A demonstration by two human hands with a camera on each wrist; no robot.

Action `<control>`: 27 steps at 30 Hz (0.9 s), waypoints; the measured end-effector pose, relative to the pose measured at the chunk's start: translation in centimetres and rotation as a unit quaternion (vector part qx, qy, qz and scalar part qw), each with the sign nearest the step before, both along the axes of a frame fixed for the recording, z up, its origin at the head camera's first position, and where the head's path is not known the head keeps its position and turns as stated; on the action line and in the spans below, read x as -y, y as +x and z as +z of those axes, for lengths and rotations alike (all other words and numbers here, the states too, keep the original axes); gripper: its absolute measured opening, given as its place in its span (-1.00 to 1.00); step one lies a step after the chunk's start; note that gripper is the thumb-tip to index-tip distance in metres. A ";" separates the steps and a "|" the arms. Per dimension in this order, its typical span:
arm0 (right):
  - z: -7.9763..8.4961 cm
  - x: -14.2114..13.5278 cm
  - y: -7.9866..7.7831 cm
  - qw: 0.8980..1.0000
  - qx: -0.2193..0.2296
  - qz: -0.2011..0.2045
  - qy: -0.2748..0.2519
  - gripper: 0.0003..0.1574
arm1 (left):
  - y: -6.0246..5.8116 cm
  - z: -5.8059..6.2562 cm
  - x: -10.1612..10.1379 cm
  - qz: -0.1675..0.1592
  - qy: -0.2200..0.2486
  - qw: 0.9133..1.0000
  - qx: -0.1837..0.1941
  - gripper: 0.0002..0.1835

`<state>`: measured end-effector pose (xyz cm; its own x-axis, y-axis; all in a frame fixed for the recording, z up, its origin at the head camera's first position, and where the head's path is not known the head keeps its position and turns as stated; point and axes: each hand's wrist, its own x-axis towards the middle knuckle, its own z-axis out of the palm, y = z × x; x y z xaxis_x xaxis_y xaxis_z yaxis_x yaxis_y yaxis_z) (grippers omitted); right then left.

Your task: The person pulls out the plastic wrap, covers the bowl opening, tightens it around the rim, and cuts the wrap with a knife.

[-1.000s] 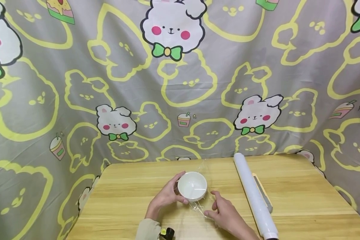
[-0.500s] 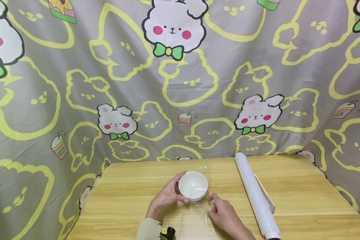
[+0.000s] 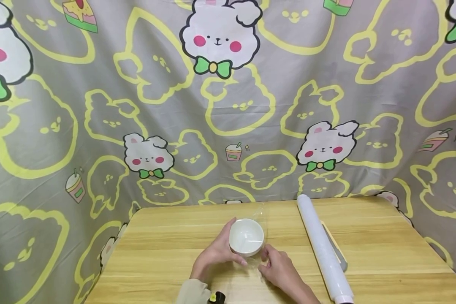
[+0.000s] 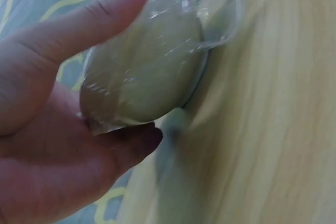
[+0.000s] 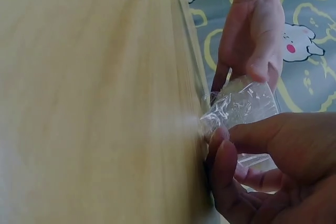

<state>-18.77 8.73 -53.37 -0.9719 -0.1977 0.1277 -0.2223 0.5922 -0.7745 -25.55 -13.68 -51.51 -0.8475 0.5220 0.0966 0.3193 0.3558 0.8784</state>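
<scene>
A small white bowl (image 3: 247, 237) stands near the middle of the table, with clear plastic wrap (image 4: 157, 56) stretched over it and down its side. My left hand (image 3: 217, 249) grips the bowl from the left, thumb at the near side and fingers round the far side. Near the bowl's right front, my right hand (image 3: 281, 267) pinches a loose edge of the wrap between thumb and fingers. In the right wrist view, crinkled film (image 5: 231, 103) bunches at those fingertips. Part of the film extends behind the bowl to the right.
A long roll of plastic wrap (image 3: 324, 249) lies on the wooden table (image 3: 156, 253) to the right. Beside it lies a grey and yellow-orange flat object (image 3: 335, 245), partly covered by the roll. A patterned curtain (image 3: 220, 169) hangs round the table's back and sides.
My right hand has drawn in closer to the bowl, gathering the film at its front right. The bowl and left hand have shifted slightly right, and the left thumb lies a little lower.
</scene>
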 end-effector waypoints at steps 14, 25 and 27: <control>1.2 -4.0 -1.6 0.965 0.172 0.079 -0.181 -0.56 | -0.2 -0.3 -0.1 0.006 0.019 1.000 -0.021 0.38; 1.2 -3.0 -3.6 0.913 0.204 0.010 -0.354 -0.08 | -0.5 -0.5 0.3 -0.010 0.037 0.999 -0.010 0.37; 1.0 -3.2 -3.6 0.896 0.225 0.015 -0.383 -0.07 | -0.5 -0.7 0.3 -0.010 0.031 0.999 -0.009 0.37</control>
<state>-22.40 11.95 -52.33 -0.9547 -0.2468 -0.1663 0.2075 -0.1516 -0.9664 -26.05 -13.97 -52.17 -0.8345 0.5317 0.1445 0.3416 0.2935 0.8928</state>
